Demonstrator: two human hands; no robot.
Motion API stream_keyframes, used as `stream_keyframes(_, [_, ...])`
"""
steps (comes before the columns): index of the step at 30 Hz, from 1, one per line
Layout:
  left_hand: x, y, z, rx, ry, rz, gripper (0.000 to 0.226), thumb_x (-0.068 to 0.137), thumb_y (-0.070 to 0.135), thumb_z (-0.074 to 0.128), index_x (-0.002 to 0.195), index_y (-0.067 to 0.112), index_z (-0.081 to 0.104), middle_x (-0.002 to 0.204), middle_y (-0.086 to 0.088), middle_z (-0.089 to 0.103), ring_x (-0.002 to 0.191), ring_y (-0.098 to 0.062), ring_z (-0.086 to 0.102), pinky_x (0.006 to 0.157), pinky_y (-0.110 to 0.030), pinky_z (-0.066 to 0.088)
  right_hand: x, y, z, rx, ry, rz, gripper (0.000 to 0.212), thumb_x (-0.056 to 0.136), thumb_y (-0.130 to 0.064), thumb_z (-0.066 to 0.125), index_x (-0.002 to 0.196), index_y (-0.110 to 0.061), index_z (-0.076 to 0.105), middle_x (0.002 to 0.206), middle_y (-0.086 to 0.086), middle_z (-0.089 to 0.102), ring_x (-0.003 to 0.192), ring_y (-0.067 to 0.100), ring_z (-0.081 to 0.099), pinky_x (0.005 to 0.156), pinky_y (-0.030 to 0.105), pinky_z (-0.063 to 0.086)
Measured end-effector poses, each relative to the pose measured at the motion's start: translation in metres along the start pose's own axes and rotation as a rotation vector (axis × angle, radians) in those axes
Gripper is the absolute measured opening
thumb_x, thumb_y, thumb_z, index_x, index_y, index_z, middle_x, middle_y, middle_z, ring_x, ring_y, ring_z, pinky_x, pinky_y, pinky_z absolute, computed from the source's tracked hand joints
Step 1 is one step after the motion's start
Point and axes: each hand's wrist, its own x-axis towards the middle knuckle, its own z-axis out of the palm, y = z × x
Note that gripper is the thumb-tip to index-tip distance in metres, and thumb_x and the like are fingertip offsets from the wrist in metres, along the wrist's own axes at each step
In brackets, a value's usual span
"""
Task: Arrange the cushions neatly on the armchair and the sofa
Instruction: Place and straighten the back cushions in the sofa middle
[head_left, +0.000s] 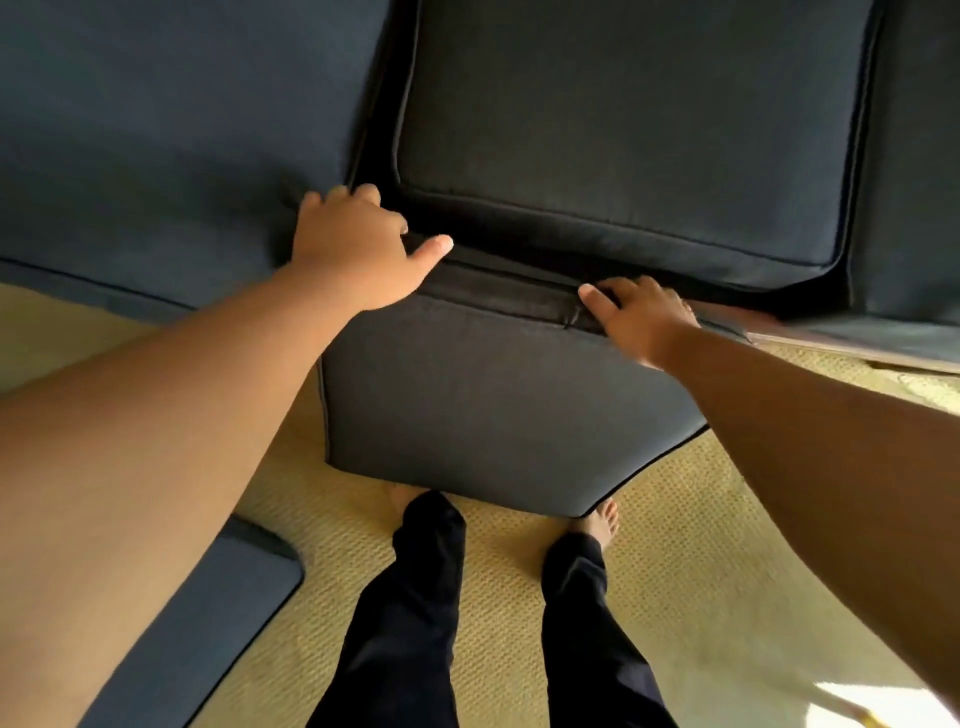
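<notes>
Your left hand (353, 244) grips the top left corner of the loose cushion (498, 410) — fingers curled over it, thumb stuck out. Your right hand (641, 319) holds the zipped top edge — thumb lying along the zip, fingers hooked over the far side. The loose cushion hangs upright against the front of the sofa (156, 130), just below the seat cushion (623, 140), above the rug (701, 545).

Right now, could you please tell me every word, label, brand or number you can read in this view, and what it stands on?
None: no text can be read anywhere in the head view.
The dark cushion, held by the left hand and the right hand, shows only a zip and no tag.
The sofa cushion and the woven rug are plain.
</notes>
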Motion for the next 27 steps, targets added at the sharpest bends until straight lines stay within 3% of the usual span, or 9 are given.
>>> stream_keyframes(3, [-0.008, 0.02, -0.011, 0.116, -0.08, 0.171, 0.089, 0.083, 0.087, 0.023, 0.134, 0.024, 0.061, 0.137, -0.012, 0.05, 0.127, -0.036, 0.044, 0.106, -0.051, 0.034, -0.022, 0.006, -0.006, 0.032, 0.013, -0.042, 0.082, 0.088, -0.085, 0.029, 0.142, -0.029, 0.054, 0.141, 0.013, 0.053, 0.131, 0.041, 0.047, 0.105, 0.051, 0.042])
stream_keyframes(7, [-0.044, 0.05, -0.005, -0.103, -0.245, 0.308, 0.09, 0.078, 0.09, 0.035, 0.137, 0.023, 0.049, 0.14, -0.004, 0.052, 0.128, -0.03, 0.047, 0.106, -0.047, 0.041, -0.075, 0.023, 0.01, 0.046, -0.054, -0.094, 0.087, 0.082, -0.09, 0.029, 0.129, -0.022, 0.056, 0.135, 0.007, 0.054, 0.128, 0.034, 0.047, 0.102, 0.047, 0.04])
stream_keyframes(10, [-0.09, 0.079, 0.004, 0.04, -0.311, 0.336, 0.097, 0.076, 0.095, 0.017, 0.131, 0.023, 0.051, 0.134, -0.005, 0.053, 0.126, -0.03, 0.047, 0.102, -0.048, 0.04, -0.124, 0.039, 0.034, 0.052, -0.08, -0.12, 0.089, 0.075, -0.094, 0.023, 0.122, -0.024, 0.053, 0.128, 0.001, 0.054, 0.123, 0.027, 0.046, 0.102, 0.042, 0.036])
stream_keyframes(12, [-0.118, 0.077, 0.013, 0.107, -0.205, 0.357, 0.097, 0.076, 0.094, 0.009, 0.118, 0.019, 0.053, 0.121, -0.005, 0.057, 0.116, -0.029, 0.052, 0.097, -0.046, 0.041, -0.146, 0.034, 0.054, 0.018, -0.004, -0.167, 0.083, 0.077, -0.094, 0.022, 0.112, -0.025, 0.052, 0.118, -0.002, 0.058, 0.114, 0.025, 0.051, 0.099, 0.04, 0.038])
stream_keyframes(14, [-0.146, 0.077, 0.024, 0.081, -0.112, 0.378, 0.084, 0.083, 0.089, 0.013, 0.103, 0.018, 0.052, 0.103, -0.003, 0.059, 0.1, -0.028, 0.058, 0.086, -0.044, 0.043, -0.174, 0.033, 0.073, 0.016, 0.079, -0.158, 0.079, 0.08, -0.093, 0.022, 0.104, -0.024, 0.052, 0.109, -0.003, 0.059, 0.108, 0.025, 0.054, 0.097, 0.04, 0.04])
stream_keyframes(18, [-0.201, 0.071, 0.048, -0.025, -0.098, 0.388, 0.061, 0.092, 0.072, 0.022, 0.077, 0.02, 0.049, 0.075, -0.001, 0.059, 0.074, -0.029, 0.061, 0.064, -0.039, 0.046, -0.223, 0.034, 0.112, 0.001, 0.092, -0.189, 0.084, 0.08, -0.094, 0.021, 0.105, -0.022, 0.056, 0.106, -0.002, 0.063, 0.105, 0.026, 0.058, 0.095, 0.042, 0.043])
stream_keyframes(22, [-0.236, 0.077, 0.059, -0.029, -0.132, 0.34, 0.062, 0.095, 0.065, 0.021, 0.065, 0.02, 0.051, 0.068, -0.003, 0.061, 0.066, -0.031, 0.062, 0.053, -0.034, 0.039, -0.249, 0.041, 0.14, 0.022, 0.108, -0.234, 0.077, 0.084, -0.089, 0.027, 0.096, -0.02, 0.06, 0.1, 0.0, 0.068, 0.101, 0.028, 0.063, 0.095, 0.045, 0.044])
stream_keyframes(27, [-0.236, 0.088, 0.06, -0.014, -0.141, 0.284, 0.062, 0.1, 0.058, 0.025, 0.063, 0.019, 0.054, 0.068, -0.002, 0.061, 0.064, -0.029, 0.058, 0.055, -0.033, 0.036, -0.247, 0.043, 0.138, 0.063, 0.179, -0.187, 0.058, 0.098, -0.067, 0.035, 0.09, -0.018, 0.066, 0.087, 0.006, 0.07, 0.084, 0.035, 0.065, 0.074, 0.039, 0.044])
